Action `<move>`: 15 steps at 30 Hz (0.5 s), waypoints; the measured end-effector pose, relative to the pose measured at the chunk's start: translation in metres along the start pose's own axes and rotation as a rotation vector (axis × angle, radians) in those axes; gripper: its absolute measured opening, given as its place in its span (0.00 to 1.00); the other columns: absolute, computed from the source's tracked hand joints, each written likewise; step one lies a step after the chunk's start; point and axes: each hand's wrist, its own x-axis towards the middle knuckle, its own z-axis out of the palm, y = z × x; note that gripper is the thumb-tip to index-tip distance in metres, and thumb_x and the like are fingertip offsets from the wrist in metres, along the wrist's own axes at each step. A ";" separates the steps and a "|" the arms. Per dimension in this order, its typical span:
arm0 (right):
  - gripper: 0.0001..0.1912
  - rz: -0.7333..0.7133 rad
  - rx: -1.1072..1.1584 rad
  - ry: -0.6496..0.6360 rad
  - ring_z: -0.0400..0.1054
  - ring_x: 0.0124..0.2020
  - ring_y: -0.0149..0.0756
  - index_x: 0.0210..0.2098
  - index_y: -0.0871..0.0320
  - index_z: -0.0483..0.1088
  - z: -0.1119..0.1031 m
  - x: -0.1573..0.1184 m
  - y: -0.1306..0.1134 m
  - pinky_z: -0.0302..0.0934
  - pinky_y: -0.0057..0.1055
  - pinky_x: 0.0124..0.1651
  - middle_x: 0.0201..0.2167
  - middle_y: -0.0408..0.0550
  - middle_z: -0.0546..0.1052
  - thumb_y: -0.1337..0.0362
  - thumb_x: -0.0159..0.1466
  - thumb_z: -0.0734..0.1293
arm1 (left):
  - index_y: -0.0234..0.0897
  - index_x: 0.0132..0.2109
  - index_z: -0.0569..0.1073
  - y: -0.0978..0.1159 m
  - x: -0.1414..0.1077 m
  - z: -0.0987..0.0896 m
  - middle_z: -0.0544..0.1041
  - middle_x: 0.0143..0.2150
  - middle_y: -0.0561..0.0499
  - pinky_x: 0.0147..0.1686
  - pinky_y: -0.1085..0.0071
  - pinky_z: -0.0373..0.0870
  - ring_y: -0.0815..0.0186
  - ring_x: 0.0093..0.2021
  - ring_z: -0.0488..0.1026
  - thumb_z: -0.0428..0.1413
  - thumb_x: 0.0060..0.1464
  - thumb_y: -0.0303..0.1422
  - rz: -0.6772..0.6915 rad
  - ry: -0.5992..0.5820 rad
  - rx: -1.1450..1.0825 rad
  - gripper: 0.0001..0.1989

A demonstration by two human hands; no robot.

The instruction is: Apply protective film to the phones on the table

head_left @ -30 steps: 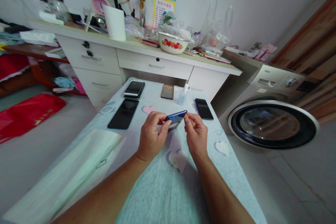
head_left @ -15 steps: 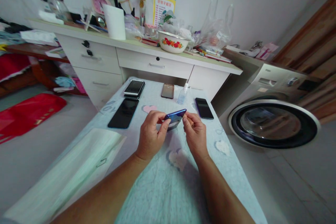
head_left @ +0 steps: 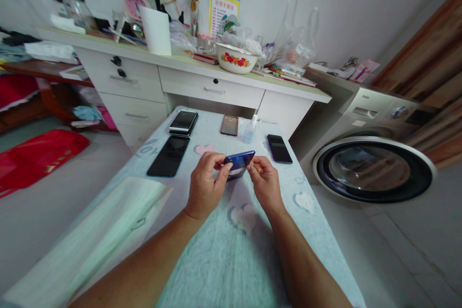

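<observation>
Above the middle of the table, my left hand [head_left: 206, 185] grips a shiny blue smartphone [head_left: 238, 160] by its left end. The phone is tilted, with one long edge turned up. At its right end is my right hand [head_left: 266, 184], thumb and fingers pinched close together. What that pinch holds is too small or hidden to make out. Beyond the hands lie a brown-edged phone case [head_left: 229, 125] and a clear spray bottle [head_left: 250, 130], which stands upright. A dark smartphone [head_left: 279, 148] rests to the right.
At left lie a large black smartphone [head_left: 168, 156] and a stack of phones [head_left: 184, 122]. A pale sheet [head_left: 90, 240] covers the table's near left side. Behind stands a white desk [head_left: 212, 90] bearing a flowered bowl [head_left: 236, 59]; a washing machine [head_left: 371, 154] is at right.
The phone's upper edge has tilted slightly, showing more of its face. My right hand's fingertips have shifted a little down and left along its right end. The view has shifted slightly.
</observation>
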 end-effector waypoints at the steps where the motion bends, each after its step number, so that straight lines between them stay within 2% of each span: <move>1: 0.08 0.023 0.027 -0.016 0.68 0.33 0.31 0.37 0.57 0.70 0.000 0.000 0.001 0.64 0.27 0.35 0.32 0.44 0.72 0.59 0.62 0.65 | 0.38 0.38 0.68 0.000 0.000 0.000 0.70 0.33 0.54 0.36 0.73 0.68 0.69 0.33 0.69 0.54 0.57 0.29 -0.004 0.000 0.000 0.02; 7: 0.06 0.055 0.043 -0.016 0.68 0.37 0.33 0.37 0.56 0.69 -0.006 0.002 -0.003 0.64 0.30 0.40 0.35 0.44 0.71 0.61 0.62 0.65 | 0.38 0.38 0.69 -0.002 -0.001 0.000 0.72 0.33 0.54 0.38 0.72 0.68 0.68 0.34 0.71 0.55 0.57 0.31 -0.046 0.006 -0.005 0.03; 11: 0.04 -0.019 -0.088 0.022 0.67 0.39 0.34 0.37 0.55 0.70 -0.013 0.005 -0.011 0.63 0.32 0.43 0.37 0.46 0.69 0.63 0.63 0.64 | 0.38 0.39 0.70 -0.004 -0.003 0.002 0.74 0.33 0.54 0.38 0.73 0.69 0.68 0.35 0.73 0.56 0.56 0.32 -0.098 -0.016 -0.029 0.03; 15: 0.05 -0.124 -0.249 0.041 0.66 0.38 0.35 0.36 0.55 0.70 -0.017 0.007 -0.020 0.61 0.32 0.42 0.35 0.45 0.69 0.67 0.65 0.62 | 0.38 0.40 0.70 -0.007 -0.005 0.006 0.76 0.34 0.54 0.39 0.73 0.70 0.69 0.35 0.75 0.57 0.55 0.32 -0.192 -0.033 -0.094 0.05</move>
